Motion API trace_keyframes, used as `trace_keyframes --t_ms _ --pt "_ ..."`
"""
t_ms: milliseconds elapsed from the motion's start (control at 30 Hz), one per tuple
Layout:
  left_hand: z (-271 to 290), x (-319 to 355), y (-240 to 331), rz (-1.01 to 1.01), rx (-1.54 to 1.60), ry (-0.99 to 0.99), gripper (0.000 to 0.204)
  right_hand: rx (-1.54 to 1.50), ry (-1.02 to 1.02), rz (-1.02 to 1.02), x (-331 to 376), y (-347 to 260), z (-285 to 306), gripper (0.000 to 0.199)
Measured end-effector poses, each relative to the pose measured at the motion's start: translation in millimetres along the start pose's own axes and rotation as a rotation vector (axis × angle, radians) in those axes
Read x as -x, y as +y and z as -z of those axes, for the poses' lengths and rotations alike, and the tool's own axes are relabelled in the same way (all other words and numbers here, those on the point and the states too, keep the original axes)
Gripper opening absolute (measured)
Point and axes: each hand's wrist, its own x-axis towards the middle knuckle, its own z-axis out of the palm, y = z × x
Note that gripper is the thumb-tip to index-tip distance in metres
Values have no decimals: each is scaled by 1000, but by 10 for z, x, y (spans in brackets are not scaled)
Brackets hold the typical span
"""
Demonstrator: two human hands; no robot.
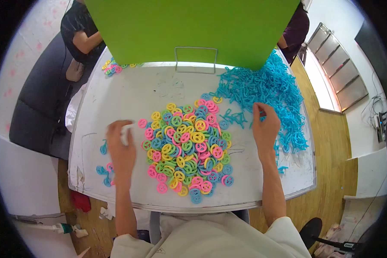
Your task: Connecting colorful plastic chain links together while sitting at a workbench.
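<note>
My right hand fingers pinch a blue stick piece, my left hand fingers close on a white piece, the colourful wheels between them.

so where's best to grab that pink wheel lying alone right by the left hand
Pinch the pink wheel by its outer rim, coming straight down from above. It lies flat on the white table, just clear of the pile of wheels, so its edge is free beside the left hand.

No packages, labels, signs or screens
</note>
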Motion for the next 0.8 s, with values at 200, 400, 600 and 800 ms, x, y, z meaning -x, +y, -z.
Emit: trace_keyframes --t_ms 200,400,600,800 --pt "-561 -148 547 -213 113 -234 17 -510 -31 -181 12 -4 -34 17" --pt "-948 -334 593 -270 130 -484 22 -964 -232 -317 75 -138 -86 15" --pt "-1134 -386 667 -234 212 -693 18 -1364 -272 -636 55 -273 -29 13" --pt "-990 -423 800 -5 438 -618 20 -992 -352 -597 121 -272 -61 11"
